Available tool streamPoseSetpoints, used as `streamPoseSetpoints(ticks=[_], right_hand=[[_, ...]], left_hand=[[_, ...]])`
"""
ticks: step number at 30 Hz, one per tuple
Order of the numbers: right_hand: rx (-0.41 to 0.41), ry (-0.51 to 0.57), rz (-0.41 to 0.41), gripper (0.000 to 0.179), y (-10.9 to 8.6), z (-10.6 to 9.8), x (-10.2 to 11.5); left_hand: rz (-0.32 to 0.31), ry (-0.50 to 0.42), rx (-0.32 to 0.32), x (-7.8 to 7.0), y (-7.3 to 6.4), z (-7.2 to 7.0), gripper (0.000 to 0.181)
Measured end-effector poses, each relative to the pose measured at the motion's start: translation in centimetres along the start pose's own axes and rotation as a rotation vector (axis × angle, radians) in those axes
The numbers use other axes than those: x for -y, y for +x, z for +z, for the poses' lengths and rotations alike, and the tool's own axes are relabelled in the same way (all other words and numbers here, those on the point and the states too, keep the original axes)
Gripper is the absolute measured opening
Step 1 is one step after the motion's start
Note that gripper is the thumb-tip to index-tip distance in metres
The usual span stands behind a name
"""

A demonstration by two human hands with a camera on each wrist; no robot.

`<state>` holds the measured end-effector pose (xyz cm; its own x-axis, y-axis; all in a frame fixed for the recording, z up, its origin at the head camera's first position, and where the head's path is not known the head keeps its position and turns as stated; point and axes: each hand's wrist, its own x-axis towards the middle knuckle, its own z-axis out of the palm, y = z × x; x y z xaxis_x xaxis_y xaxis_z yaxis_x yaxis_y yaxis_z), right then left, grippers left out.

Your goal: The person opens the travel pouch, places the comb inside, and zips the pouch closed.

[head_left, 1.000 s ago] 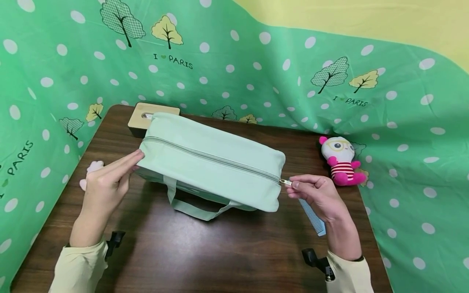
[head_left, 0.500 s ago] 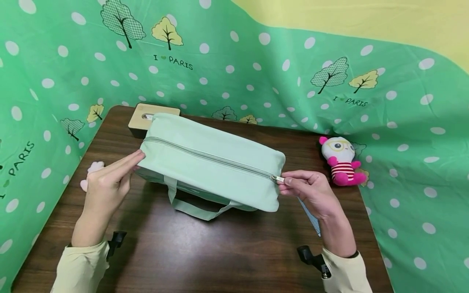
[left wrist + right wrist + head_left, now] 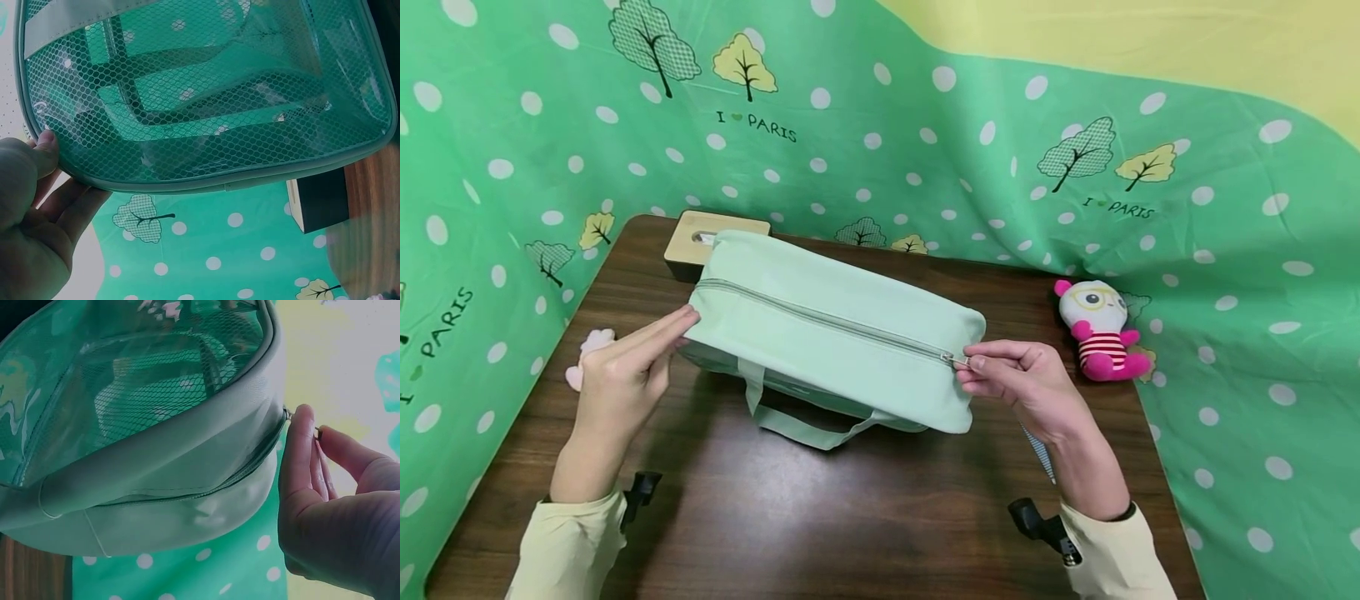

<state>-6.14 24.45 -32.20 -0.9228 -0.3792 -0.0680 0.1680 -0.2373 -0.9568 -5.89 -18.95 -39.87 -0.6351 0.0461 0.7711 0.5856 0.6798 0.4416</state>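
A pale mint-green bag point(image 3: 850, 308) stands on the wooden table, with a zipper running along its top and a strap handle point(image 3: 816, 433) hanging at the near side. Its sides are see-through, with a mesh pocket point(image 3: 187, 125) inside. My left hand point(image 3: 625, 367) holds the bag's left end at the corner, thumb on the clear side in the left wrist view and fingers against the top. At the zipper's right end my right hand point(image 3: 1030, 383) pinches the zipper pull point(image 3: 957, 360) between thumb and fingertips. In the right wrist view the right hand point(image 3: 337, 500) hides most of the pull.
Behind the bag's left end is a tissue box point(image 3: 722, 229) with a wooden lid. A plush toy point(image 3: 1101, 329) sits at the right edge. Part of a blue comb point(image 3: 1039, 454) shows beside the right wrist. A pink-white object point(image 3: 593, 343) lies partly behind the left hand.
My right hand has drawn the zipper pull a short way left along the bag's top, away from its right end. The left hand and the bag stay in place.
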Motion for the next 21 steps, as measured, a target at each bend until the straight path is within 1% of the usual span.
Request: streamPoseSetpoints(ticks=[8,18,21], right_hand=[[-0.062,-0.069,0.052,0.033,0.5,1.2,0.7],[-0.089,-0.121,0.108,0.034,1.5,2.7,1.3],[-0.1,-0.158,0.123,0.027,1.8,3.1,1.6]], left_hand=[[0.003,-0.018,-0.004,0.1,0.0,0.1,0.037],[-0.002,-0.025,0.002,0.1,0.0,0.0,0.028],[0.0,-0.024,0.001,0.1,0.0,0.0,0.029]])
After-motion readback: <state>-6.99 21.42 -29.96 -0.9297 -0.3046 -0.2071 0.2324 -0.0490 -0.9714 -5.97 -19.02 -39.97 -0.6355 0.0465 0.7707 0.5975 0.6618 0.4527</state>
